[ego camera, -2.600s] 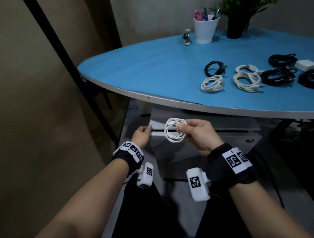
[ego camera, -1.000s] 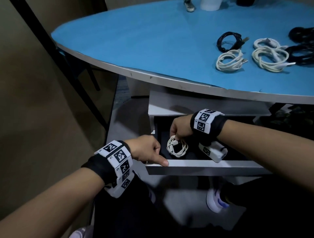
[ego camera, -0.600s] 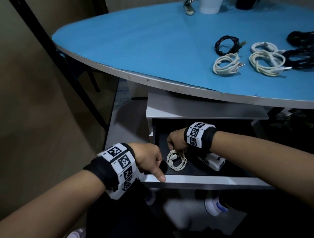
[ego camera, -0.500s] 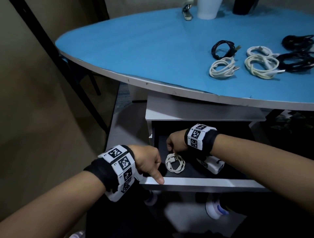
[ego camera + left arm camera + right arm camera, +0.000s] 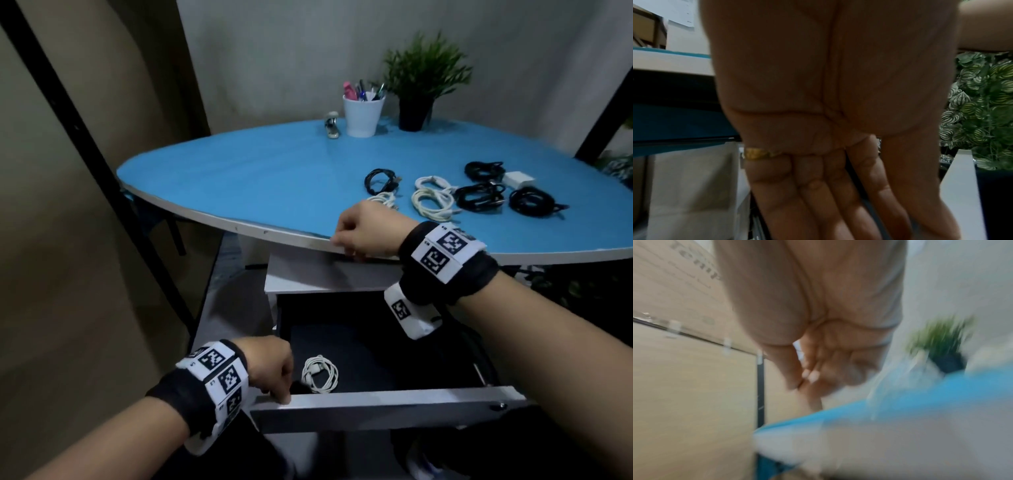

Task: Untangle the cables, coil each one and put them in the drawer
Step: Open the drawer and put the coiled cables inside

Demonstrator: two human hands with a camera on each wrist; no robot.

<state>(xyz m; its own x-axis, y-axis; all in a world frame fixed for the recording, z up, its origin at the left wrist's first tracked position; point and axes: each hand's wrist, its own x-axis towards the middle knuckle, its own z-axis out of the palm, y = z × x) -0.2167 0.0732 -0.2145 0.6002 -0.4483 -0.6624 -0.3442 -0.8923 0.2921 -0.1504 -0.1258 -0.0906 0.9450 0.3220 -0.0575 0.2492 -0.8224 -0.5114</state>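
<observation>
One coiled white cable (image 5: 320,373) lies in the open drawer (image 5: 376,402) just right of the left grip (image 5: 270,365), fingers (image 5: 818,194) straight on its front; the right grip (image 5: 368,228), curled and empty, hovers beside seven coils (image 5: 431,204) on the surface (image 5: 257,178).

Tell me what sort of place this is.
Probably a home office or study corner. A blue table holds a pen cup, a potted plant and coiled cables, and an open drawer sits under it.
</observation>
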